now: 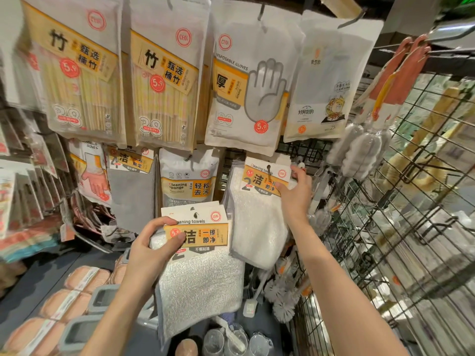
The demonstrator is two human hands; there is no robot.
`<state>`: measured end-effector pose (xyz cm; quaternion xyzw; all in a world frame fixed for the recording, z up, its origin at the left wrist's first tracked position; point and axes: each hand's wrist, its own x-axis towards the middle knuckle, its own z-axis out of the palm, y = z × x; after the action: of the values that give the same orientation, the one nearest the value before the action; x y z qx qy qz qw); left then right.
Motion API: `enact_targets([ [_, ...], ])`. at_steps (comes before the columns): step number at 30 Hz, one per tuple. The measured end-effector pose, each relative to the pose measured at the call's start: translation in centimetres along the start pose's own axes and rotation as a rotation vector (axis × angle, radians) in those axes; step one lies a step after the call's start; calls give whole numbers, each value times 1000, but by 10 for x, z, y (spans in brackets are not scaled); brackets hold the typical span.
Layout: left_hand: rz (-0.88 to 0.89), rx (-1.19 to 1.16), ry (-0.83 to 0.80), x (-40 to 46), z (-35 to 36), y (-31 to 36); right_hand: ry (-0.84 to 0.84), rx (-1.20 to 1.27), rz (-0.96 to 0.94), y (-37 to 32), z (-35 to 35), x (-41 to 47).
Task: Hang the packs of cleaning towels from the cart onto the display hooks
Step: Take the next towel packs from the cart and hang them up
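My left hand (151, 249) grips a pack of white cleaning towels (200, 276) by its orange and white header card, held low in front of the display. To the right, a second towel pack (257, 217) hangs on a display hook (268, 168) that passes through its header card. My right hand (295, 194) pinches the right edge of that hung pack's card, thumb on the front. More towels sit behind the hung pack on the same hook.
Packs of bamboo sticks (159, 80), disposable gloves (246, 86) and cleaning sponges (189, 178) hang above and to the left. A black wire grid rack (401, 240) stands on the right with brushes (282, 296). Pink sponges (77, 286) lie on the lower left shelf.
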<state>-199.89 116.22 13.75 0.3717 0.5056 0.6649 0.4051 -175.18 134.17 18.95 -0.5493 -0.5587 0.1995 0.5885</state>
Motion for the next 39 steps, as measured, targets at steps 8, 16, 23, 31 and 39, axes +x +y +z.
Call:
enact_targets([
  [8,14,-13,7,-1,-4,6,-16,-51,24,4,6,15],
  [16,12,-26,-7,-9,-6,7,-89,-83,-3,1,-1,8],
  [23,39,-25,-24,-15,8,12,-199,-193,-25,-21,-25,-35],
  [31,27,-149,-102,-26,28,21,-728,34,34,-59,-35,-101],
  [39,25,-115,-57,-31,32,18,-584,5,-45,-61,-37,-127],
])
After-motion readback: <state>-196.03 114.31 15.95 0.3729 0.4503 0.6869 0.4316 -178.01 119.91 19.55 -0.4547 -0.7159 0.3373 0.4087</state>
